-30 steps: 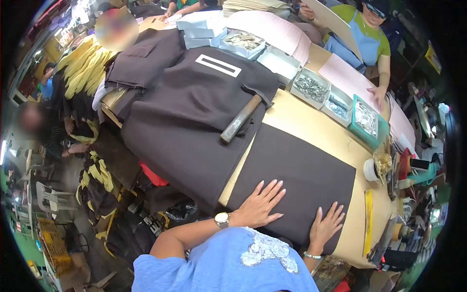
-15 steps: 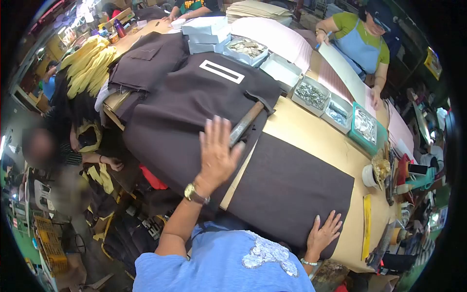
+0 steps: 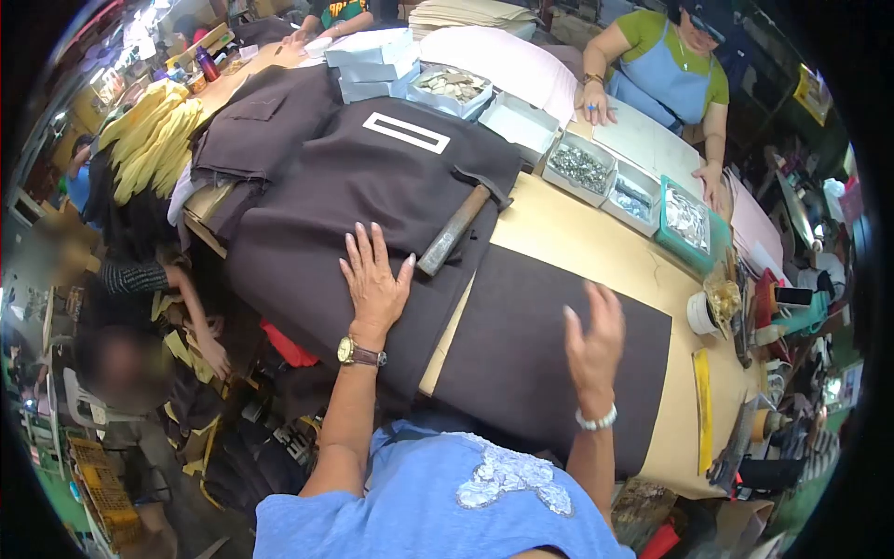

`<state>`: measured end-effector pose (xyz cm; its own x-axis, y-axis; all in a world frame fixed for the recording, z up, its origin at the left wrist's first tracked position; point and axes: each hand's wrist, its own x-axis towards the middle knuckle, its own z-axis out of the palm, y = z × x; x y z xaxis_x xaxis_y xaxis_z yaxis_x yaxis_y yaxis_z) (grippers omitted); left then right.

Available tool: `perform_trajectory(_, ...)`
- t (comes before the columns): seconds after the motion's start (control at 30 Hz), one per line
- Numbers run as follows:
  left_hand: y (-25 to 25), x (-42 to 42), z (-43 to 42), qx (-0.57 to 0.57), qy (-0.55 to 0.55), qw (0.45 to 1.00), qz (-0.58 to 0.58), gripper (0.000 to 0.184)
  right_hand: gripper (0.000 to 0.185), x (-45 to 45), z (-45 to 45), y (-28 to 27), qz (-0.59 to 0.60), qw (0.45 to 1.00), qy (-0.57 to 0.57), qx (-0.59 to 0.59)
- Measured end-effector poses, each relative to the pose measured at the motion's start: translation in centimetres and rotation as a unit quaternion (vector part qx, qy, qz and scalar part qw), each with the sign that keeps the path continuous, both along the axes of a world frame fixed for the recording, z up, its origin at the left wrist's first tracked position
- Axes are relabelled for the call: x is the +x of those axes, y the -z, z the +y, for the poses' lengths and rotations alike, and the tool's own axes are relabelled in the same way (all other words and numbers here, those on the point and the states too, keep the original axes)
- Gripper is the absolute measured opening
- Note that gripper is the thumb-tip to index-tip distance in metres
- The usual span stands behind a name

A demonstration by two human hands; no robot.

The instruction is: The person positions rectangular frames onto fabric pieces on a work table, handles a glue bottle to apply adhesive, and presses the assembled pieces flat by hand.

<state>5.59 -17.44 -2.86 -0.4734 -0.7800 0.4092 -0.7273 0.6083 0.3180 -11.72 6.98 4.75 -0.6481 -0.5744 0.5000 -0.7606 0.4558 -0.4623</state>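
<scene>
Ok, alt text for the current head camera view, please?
A person's left hand lies spread on dark fabric beside a hammer; the right hand hovers above a dark rectangular panel. Open boxes of small parts stand on the table beyond.

The hammer (image 3: 453, 228) lies on the cloth (image 3: 321, 200), open boxes (image 3: 519, 129) behind.
</scene>
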Motion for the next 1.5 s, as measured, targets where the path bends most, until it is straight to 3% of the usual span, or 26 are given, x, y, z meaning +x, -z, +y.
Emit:
perform_trajectory(0.1,-0.1,0.0,0.0,0.017,0.01,1.0,-0.006,0.078,0.028,-0.6,-8.8,-0.8,-0.082,0.988,-0.124,-0.037)
perform_trajectory(0.23,-0.2,0.1,0.2,0.027,0.006,1.0,-0.007,0.079,0.052,-1.7,-19.1,0.2,-0.092,0.988,-0.061,0.112)
perform_trajectory(0.37,-0.8,0.3,0.3,0.059,0.007,0.998,-0.019,0.085,0.07,-2.6,-23.3,2.6,-0.126,0.969,-0.016,0.213)
perform_trajectory(0.5,-1.6,1.1,0.8,0.081,0.014,0.996,-0.029,0.091,0.069,-5.4,-22.6,1.7,-0.224,0.968,-0.013,0.11)
perform_trajectory(0.6,-2.1,2.1,1.5,0.1,0.006,0.994,-0.042,0.093,0.067,-6.5,-21.6,-0.4,-0.234,0.972,-0.012,0.025)
perform_trajectory(0.77,-1.6,3.9,2.7,0.102,0.004,0.993,-0.066,0.087,0.06,-4.8,-20.8,-3.5,-0.093,0.99,-0.053,-0.096)
perform_trajectory(0.87,-1.7,5.2,3.6,0.096,0.017,0.992,-0.083,0.083,0.059,-3.2,-20.6,-5.5,-0.142,0.984,-0.063,-0.09)
perform_trajectory(1.0,-3.6,6.6,4.7,0.139,0.023,0.983,-0.117,0.08,0.055,-1.9,-20.6,-5.2,-0.101,0.987,-0.074,-0.098)
perform_trajectory(1.13,-6.2,5.5,3.1,0.088,0.05,0.992,-0.077,0.073,0.051,-1.0,-19.9,-5.2,-0.137,0.985,-0.076,-0.068)
perform_trajectory(1.27,-7.3,-1.4,-4.4,-0.052,0.123,0.991,0.015,0.065,0.048,-0.6,-19.0,-4.5,-0.146,0.985,-0.066,-0.063)
perform_trajectory(1.33,-6.0,-5.9,-9.0,-0.089,0.131,0.987,-0.007,0.064,0.047,-0.6,-18.7,-3.2,-0.124,0.987,-0.062,-0.084)
perform_trajectory(1.5,-3.1,-12.8,-14.7,-0.042,0.117,0.991,-0.051,0.066,0.049,0.2,-17.1,-2.4,-0.136,0.988,-0.071,-0.023)
